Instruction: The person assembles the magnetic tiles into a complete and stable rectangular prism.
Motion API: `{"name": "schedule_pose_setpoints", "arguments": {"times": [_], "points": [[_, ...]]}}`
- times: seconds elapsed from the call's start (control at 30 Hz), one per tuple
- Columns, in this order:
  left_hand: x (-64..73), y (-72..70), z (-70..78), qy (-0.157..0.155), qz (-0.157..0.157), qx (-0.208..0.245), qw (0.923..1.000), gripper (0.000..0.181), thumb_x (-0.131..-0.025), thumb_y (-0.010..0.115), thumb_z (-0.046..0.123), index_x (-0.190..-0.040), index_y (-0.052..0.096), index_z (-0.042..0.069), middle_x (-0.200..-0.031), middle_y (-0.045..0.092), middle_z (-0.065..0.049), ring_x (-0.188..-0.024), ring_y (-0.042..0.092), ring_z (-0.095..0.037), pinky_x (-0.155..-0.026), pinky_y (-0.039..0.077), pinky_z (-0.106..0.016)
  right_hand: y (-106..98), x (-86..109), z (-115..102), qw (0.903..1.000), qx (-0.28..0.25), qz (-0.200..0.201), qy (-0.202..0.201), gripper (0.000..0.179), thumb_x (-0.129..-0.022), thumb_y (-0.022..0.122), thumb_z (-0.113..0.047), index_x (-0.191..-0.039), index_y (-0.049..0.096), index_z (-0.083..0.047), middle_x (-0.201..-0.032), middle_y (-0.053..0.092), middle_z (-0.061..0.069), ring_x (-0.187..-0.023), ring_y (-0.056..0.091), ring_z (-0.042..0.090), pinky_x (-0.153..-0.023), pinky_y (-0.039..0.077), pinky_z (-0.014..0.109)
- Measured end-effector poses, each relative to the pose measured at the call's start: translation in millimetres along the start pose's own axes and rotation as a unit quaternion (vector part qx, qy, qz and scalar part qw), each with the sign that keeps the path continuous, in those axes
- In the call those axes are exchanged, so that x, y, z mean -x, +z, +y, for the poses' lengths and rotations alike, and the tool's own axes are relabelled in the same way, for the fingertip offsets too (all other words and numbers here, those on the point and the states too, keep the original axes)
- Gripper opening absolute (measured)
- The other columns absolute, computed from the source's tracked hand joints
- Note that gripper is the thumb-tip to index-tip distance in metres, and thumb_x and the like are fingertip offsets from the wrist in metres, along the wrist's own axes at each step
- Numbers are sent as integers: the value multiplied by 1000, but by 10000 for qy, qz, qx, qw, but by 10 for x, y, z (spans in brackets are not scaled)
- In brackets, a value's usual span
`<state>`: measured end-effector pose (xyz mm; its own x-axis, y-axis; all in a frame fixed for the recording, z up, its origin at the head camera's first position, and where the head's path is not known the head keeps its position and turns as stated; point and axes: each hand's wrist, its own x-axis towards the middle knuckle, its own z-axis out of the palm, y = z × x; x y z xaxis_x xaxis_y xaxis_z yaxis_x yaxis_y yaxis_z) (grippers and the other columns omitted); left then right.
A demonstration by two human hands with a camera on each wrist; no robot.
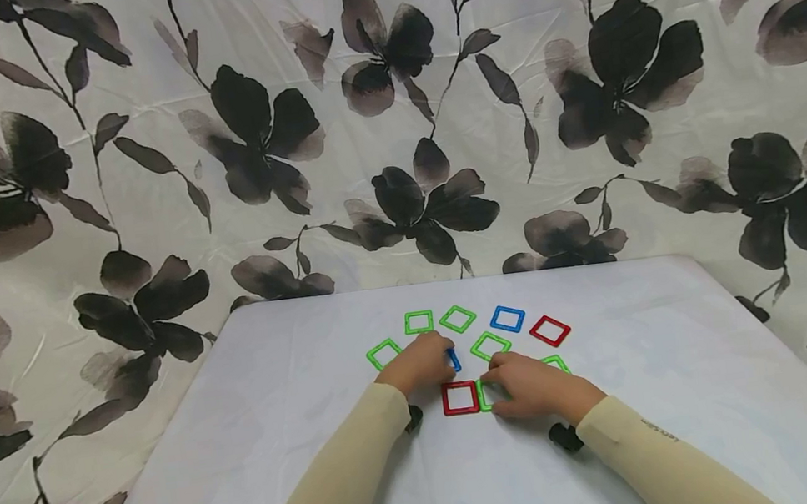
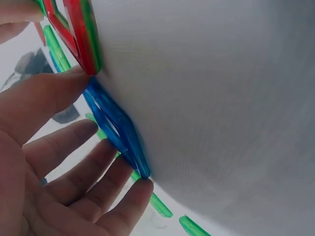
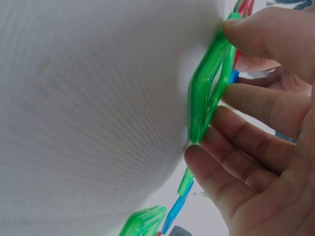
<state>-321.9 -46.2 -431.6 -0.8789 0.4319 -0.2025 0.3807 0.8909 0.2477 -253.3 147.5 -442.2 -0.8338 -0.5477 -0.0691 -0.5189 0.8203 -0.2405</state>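
Currently the left hand (image 1: 425, 363) pinches a blue square (image 2: 129, 132) between thumb (image 2: 49, 96) and fingers (image 2: 129, 204); the right hand (image 1: 533, 387) holds a green square (image 3: 199, 93) likewise; a red square (image 1: 462, 412) abuts the green one, left of the right fingers; more squares (image 1: 506, 307) lie on the tabletop (image 1: 284, 384) beyond both hands' fingers.

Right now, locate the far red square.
In the head view's right half, the far red square sits beyond the right hand, just right of the far blue square.

White table (image 1: 246, 448) with 2 red frames (image 1: 462, 411), green frames (image 1: 418, 313), blue frames (image 1: 510, 309)
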Motion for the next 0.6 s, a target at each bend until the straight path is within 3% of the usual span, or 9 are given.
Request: {"name": "schedule_pose_setpoints", "arguments": {"times": [0.43, 0.6], "points": [[-8, 1, -34, -169, 60, 113, 9998, 54, -81, 76, 29, -129, 61, 8, -123, 61, -6, -102, 52, -17, -100, 48, -35, -11, 22, -33, 10000, -50, -17, 53, 46, -84, 73, -32, -125, 66, -11, -113, 59, 1, -102, 55, 14, -93, 51, 35], [26, -5, -65, -247, 162, 428, 9986, 60, -79, 77, 31, -132, 59, 10, -128, 59, -6, -105, 54, -18, -102, 48, -39, -7, 24, -24, 10000, 31, 2, 31, 47, -84, 73, -33, -125, 66, -12, -114, 60, 1, -103, 56, 15, -94, 51, 35]]}}
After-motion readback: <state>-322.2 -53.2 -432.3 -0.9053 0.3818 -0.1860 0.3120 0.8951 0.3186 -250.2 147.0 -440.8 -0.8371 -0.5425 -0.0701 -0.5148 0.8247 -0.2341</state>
